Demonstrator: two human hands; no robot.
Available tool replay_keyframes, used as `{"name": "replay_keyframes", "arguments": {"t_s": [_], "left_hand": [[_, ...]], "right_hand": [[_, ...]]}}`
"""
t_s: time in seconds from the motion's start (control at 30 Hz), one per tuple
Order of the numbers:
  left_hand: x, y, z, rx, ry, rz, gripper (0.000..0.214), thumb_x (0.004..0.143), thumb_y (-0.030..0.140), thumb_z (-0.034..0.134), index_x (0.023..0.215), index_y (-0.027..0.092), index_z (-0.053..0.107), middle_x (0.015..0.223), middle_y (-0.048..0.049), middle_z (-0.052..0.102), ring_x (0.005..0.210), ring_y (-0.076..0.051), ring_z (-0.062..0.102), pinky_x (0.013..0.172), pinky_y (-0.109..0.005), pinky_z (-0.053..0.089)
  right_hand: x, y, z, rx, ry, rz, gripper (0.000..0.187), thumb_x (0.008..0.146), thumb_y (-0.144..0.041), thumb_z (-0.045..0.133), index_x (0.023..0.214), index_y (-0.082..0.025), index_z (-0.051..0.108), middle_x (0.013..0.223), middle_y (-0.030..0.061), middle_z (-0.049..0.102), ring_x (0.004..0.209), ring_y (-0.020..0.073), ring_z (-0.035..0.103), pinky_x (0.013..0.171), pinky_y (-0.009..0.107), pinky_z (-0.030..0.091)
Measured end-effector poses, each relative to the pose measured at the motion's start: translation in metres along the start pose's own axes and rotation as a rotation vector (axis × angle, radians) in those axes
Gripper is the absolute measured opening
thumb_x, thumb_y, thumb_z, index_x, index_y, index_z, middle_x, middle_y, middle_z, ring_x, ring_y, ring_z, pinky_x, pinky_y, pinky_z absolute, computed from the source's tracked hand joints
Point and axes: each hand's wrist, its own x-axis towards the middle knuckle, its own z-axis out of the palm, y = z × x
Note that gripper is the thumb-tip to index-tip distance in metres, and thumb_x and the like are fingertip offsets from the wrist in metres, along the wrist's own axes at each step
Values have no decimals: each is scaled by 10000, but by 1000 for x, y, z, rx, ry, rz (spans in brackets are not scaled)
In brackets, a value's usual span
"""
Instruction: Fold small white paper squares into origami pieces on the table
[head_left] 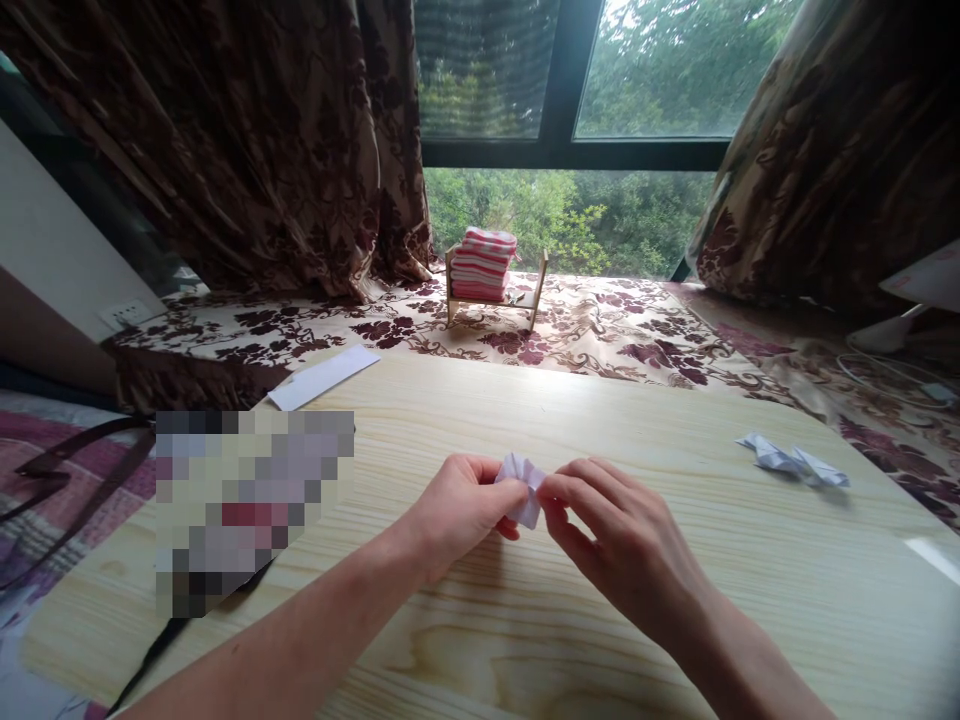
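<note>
A small piece of folded white paper (523,490) is held up over the middle of the wooden table (450,640). My left hand (466,505) pinches it between thumb and fingers from the left. From the right, the fingertips of my right hand (615,515) close on its edge; the fingers there are curled, and part of the paper is hidden by them. Creases and points show along its top.
White folded paper pieces (793,462) lie at the table's right. A flat white paper strip (324,378) rests at the back left, behind a blurred-out object (255,510) with a dark strap. Striped cloths (484,265) sit on a small wooden rack on the window ledge.
</note>
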Motion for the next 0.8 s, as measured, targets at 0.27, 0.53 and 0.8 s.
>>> {"name": "replay_keyframes", "arguments": {"t_s": [0.27, 0.53, 0.8], "left_hand": [[1, 0, -2, -100, -22, -29, 106, 611, 200, 591, 545, 117, 596, 558, -4, 539, 576, -98, 467, 558, -218, 456], [1, -2, -2, -197, -35, -82, 222, 659, 319, 658, 626, 101, 638, 613, -14, 549, 617, -101, 479, 573, -233, 500], [2, -4, -1, -249, -51, -96, 139, 636, 240, 658, 643, 101, 659, 643, -22, 576, 643, -108, 507, 585, -238, 516]], "right_hand": [[-1, 1, 1, 21, -43, 2, 176, 925, -121, 412, 909, -157, 583, 774, 67, 609, 695, 160, 527, 616, 271, 418], [2, -1, -1, 92, -63, 1, 207, 927, -100, 393, 978, -184, 576, 815, 67, 616, 725, 172, 541, 633, 279, 442], [1, -1, 0, 109, -46, 3, 181, 929, -104, 396, 901, -173, 560, 841, 74, 620, 739, 168, 543, 639, 274, 444]]}}
